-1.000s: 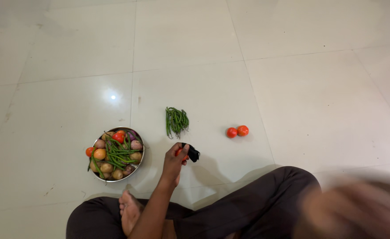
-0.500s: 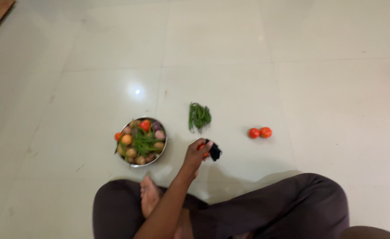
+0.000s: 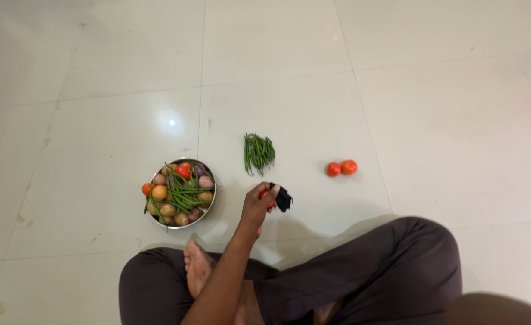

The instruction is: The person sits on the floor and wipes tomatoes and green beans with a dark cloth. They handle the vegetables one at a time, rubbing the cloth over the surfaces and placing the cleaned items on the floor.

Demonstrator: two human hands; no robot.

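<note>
A person sits cross-legged on a pale tiled floor (image 3: pixel 398 90), in dark trousers (image 3: pixel 362 271), with 1 bare foot (image 3: pixel 197 269) showing at the lower middle of the frame. Only 1 hand is clearly in view. The arm comes up from the bottom of the frame near the left knee, so it looks like the left hand (image 3: pixel 257 206), a little below the centre. It is closed around a red tomato (image 3: pixel 267 198), of which only a small part shows between the fingers, and it also carries a small black thing (image 3: pixel 283 198) at its right side. What this black thing is cannot be told. The right hand is not to be seen with certainty; there is only a blurred dark shape at the lower right corner.

To the left of the hand stands a round metal bowl (image 3: pixel 208 207), full of potatoes, tomatoes, onions and green beans. Above the hand, near the centre, lies a small bunch of green beans (image 3: pixel 257 153) on the floor. To the right of it, well apart, 2 tomatoes (image 3: pixel 341 168) lie touching each other.

The hand seems to be carrying the tomato from the bowl toward these 2. To do it well, the grip should be firm but soft, because a ripe tomato bruises easily. It is better to lower it until it rests on the tile, just beside the pair, since a round fruit rolls on a smooth floor.
</note>
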